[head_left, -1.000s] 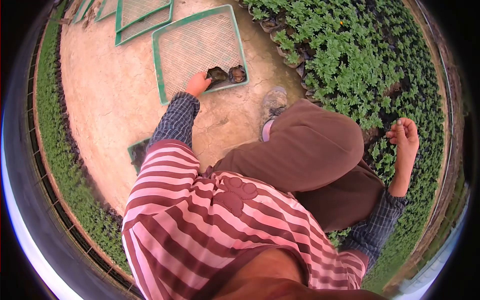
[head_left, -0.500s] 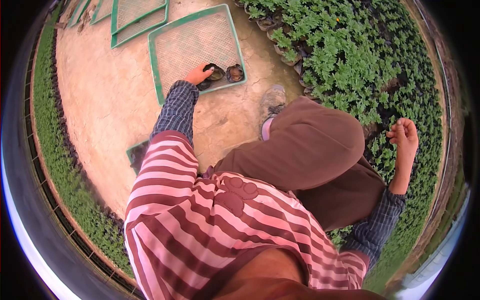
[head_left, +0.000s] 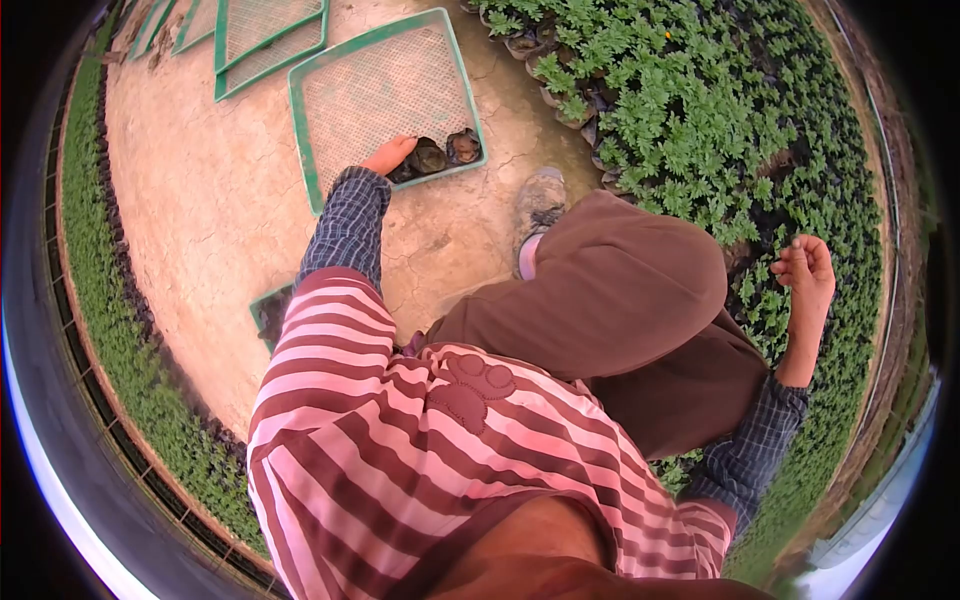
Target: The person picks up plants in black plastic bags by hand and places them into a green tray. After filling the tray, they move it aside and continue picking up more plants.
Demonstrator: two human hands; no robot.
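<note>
My left hand [head_left: 388, 156] is at the near edge of a green-rimmed mesh tray [head_left: 297, 112], its fingers closed against a small black nursery bag [head_left: 403, 173] that they partly cover. Beside that bag stand a second black bag [head_left: 430, 156], with its round top open upward, and a third bag [head_left: 463, 147] holding brown soil in the tray's corner. Over the leafy plants at the right, my right hand [head_left: 808, 268] is raised with half-curled fingers. Nothing shows in it.
More green mesh trays [head_left: 270, 45] lie on the cracked ground at upper left. Dense potted green plants [head_left: 680, 110] fill the right side. A small dark green-edged tray [head_left: 268, 312] sits by my left sleeve. My shoe [head_left: 541, 205] is near the plant bed.
My left hand has drawn back slightly to the left, off the rim of the second bag, which now shows more fully. My right hand stays nearly in place.
</note>
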